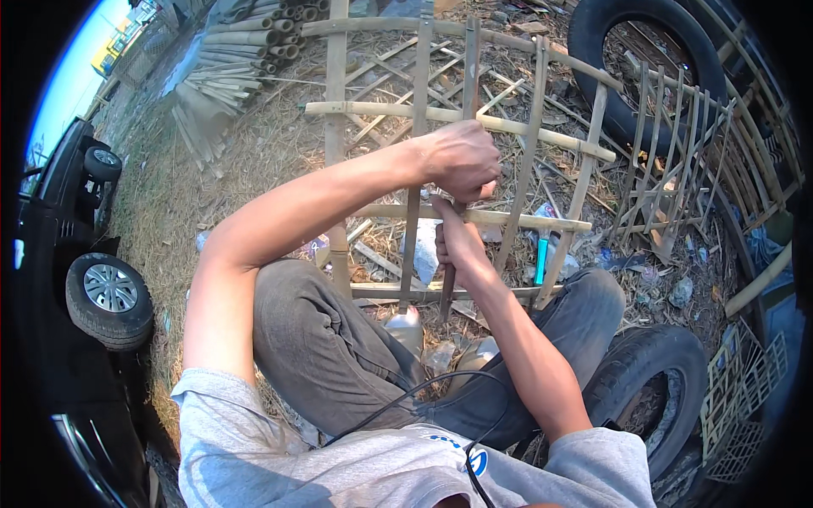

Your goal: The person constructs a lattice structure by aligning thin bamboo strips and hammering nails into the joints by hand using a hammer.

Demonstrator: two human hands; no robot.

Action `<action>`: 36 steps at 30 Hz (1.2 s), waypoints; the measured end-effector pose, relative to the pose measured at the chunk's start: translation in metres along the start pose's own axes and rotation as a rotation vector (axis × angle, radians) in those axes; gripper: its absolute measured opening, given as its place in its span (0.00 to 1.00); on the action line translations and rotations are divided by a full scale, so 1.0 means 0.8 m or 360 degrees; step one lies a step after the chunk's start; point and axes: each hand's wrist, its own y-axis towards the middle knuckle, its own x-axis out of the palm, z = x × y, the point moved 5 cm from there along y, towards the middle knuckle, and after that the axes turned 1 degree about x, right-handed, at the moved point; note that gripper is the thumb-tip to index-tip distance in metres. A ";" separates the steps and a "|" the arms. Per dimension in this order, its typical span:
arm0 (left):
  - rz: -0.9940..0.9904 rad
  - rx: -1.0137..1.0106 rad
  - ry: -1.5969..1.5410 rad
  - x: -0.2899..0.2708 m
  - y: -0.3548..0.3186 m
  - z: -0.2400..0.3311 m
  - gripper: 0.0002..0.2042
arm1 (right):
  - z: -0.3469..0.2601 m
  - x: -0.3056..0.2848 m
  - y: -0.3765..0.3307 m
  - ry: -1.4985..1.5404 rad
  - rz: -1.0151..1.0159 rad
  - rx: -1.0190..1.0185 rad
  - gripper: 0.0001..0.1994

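A bamboo lattice frame (529, 220) of crossed slats stands in front of me, between and beyond my bent knees. My left hand (461, 161) is closed in a fist over one upright slat, between two crossbars; whatever lies inside the fist is hidden. Just below it, my right hand (461, 243) wraps round the lower part of the same bamboo slat (471, 72), with the thumb up against the crossbar. A turquoise, narrow object (542, 256) shows behind the slats to the right of my right hand.
Bundled bamboo poles (246, 42) lie at the far left. A large tyre (593, 42) rests at the far right and another tyre (690, 356) beside my right knee. More lattice panels (745, 398) stand at the right. A black vehicle (51, 339) is on the left.
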 end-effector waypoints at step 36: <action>0.1361 -0.1532 -0.2388 0.009 -0.029 -0.108 0.17 | -0.124 -0.027 -0.093 -0.0679 0.0557 -0.1495 0.14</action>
